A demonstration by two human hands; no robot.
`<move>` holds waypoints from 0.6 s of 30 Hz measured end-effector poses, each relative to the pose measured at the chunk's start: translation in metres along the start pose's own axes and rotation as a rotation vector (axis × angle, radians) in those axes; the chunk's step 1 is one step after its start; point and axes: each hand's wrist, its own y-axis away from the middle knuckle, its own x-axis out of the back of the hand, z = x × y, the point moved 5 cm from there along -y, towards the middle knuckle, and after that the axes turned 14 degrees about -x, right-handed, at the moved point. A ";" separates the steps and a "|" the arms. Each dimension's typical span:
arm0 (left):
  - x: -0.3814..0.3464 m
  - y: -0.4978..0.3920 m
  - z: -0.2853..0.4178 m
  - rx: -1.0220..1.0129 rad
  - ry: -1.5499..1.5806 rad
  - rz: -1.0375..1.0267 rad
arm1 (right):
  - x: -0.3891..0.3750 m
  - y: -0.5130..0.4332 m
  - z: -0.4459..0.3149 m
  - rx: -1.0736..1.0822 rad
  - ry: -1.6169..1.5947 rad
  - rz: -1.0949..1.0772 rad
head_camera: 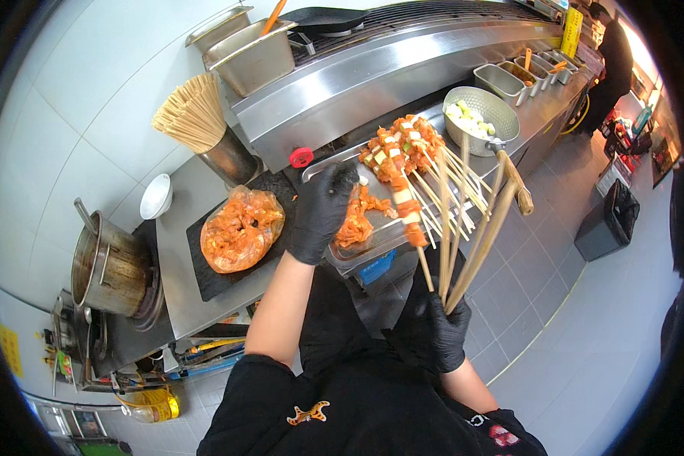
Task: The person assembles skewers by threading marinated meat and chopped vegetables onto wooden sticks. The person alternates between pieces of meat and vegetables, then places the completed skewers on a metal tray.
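Note:
My right hand (449,330), in a black glove, grips several wooden skewers (479,245) at their lower ends. One of them is a skewer threaded with orange marinated meat and pale vegetable pieces (407,208). Above the steel tray (342,259), my left hand (326,211), also gloved, has a small white piece (363,180) at its fingertips. Loose marinated meat (354,228) lies in the tray beside that hand. Finished-looking meat skewers (399,148) are piled at the tray's far side, sticks pointing toward the right. Left of my left hand, a plastic bag of marinated meat (242,231) rests on a black board (205,285).
A hammered pan (510,122) with pale green chunks stands beyond the tray, its wooden handle jutting out. Upright sticks fill a metal holder (231,159). A white bowl (157,196) and steel pot (114,268) are at left. Steel grill casing (347,85) runs behind. A person (613,68) stands far right.

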 end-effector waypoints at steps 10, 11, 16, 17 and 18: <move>-0.061 -0.006 -0.034 -0.137 -0.582 -0.601 | 0.033 -0.017 0.004 0.250 0.160 0.114; -0.056 -0.008 -0.038 -0.098 -0.530 -0.575 | 0.036 -0.016 0.005 0.244 0.141 0.105; -0.019 -0.017 -0.041 0.014 -0.227 -0.327 | 0.041 -0.019 0.006 0.279 0.158 0.094; -0.016 -0.017 -0.041 0.052 -0.132 -0.291 | 0.042 -0.022 0.007 0.261 0.181 0.099; -0.012 -0.017 -0.042 0.133 -0.048 -0.267 | 0.041 -0.023 0.008 0.258 0.204 0.100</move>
